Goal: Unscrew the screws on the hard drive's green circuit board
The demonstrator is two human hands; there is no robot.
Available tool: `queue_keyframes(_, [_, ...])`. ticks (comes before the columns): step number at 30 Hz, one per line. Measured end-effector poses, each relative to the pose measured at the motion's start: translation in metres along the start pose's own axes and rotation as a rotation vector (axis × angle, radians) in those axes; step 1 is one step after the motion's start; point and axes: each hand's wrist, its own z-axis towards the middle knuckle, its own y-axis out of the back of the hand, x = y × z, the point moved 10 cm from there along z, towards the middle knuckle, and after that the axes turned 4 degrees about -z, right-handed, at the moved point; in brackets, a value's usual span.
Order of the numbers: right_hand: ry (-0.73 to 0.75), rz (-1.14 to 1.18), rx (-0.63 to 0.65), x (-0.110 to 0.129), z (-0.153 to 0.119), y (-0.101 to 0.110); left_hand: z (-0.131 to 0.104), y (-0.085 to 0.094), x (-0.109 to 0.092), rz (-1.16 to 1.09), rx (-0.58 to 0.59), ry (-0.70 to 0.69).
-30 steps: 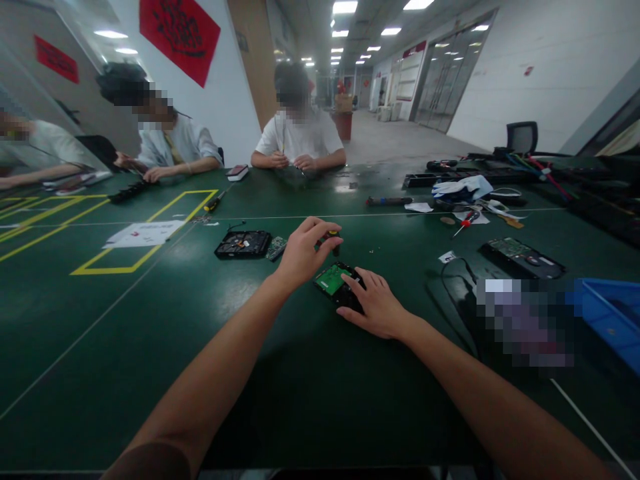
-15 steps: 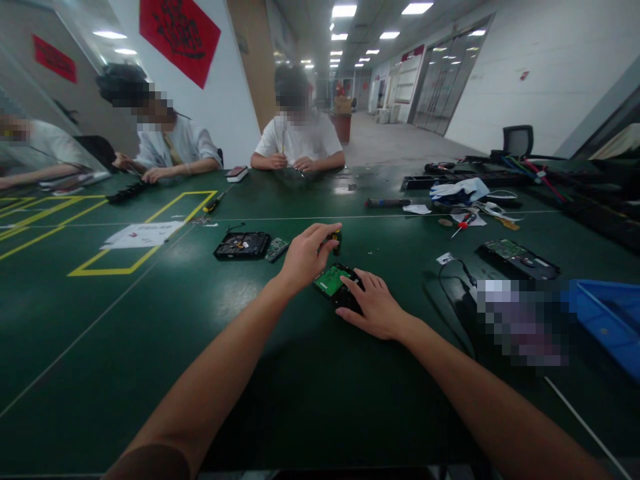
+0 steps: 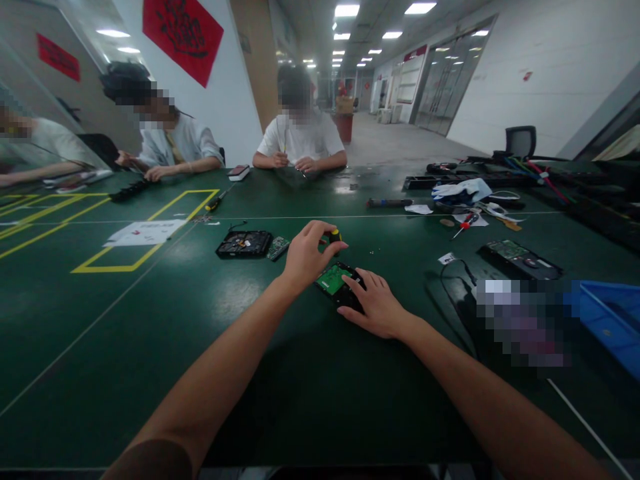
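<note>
In the head view, my left hand [image 3: 307,255] grips a yellow and black screwdriver [image 3: 335,236] by its handle, which points up. Its shaft and tip are hidden by the hand. Below it a hard drive [image 3: 331,279] lies on the table, its green circuit board facing up. My right hand [image 3: 376,304] rests across the right side of that drive and holds it, thumb at the near edge and fingers over the top. To the left lie an opened drive [image 3: 244,245] and a loose circuit board [image 3: 278,249].
On the right lie another hard drive [image 3: 523,260], a cable [image 3: 457,267], a blue bin [image 3: 610,320] and a red screwdriver [image 3: 465,225]. Gloves [image 3: 463,191] lie farther back. A co-worker [image 3: 299,143] sits opposite, and other people sit at the left. Small bits [image 3: 373,252] are scattered right of the left hand.
The screwdriver handle has turned slightly and my left fingers have shifted around it, with the thumb now farther out to the right. My right hand stays on the hard drive.
</note>
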Motion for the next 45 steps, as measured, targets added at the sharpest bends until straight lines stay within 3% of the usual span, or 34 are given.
queue_keyframes(6, [0.007,0.000,-0.003,0.001,0.000,0.000,0.004,-0.002,-0.012,-0.022,0.084,-0.066])
queue_keyframes(13, [0.019,0.010,-0.003,0.001,0.000,0.000,0.004,-0.007,-0.013,-0.042,0.161,-0.102])
queue_keyframes(24, [-0.002,0.032,0.023,0.002,0.000,0.002,-0.001,0.000,-0.004,0.015,0.007,-0.040])
queue_keyframes(27, [0.000,0.034,0.020,0.001,0.000,0.003,-0.001,-0.002,0.000,0.014,0.010,-0.028])
queue_keyframes(37, [0.008,0.024,0.005,0.000,-0.001,0.000,0.001,-0.011,-0.006,-0.088,0.264,-0.114])
queue_keyframes(45, [0.018,0.025,-0.004,0.000,0.000,0.000,-0.003,-0.011,-0.002,0.057,0.137,-0.089])
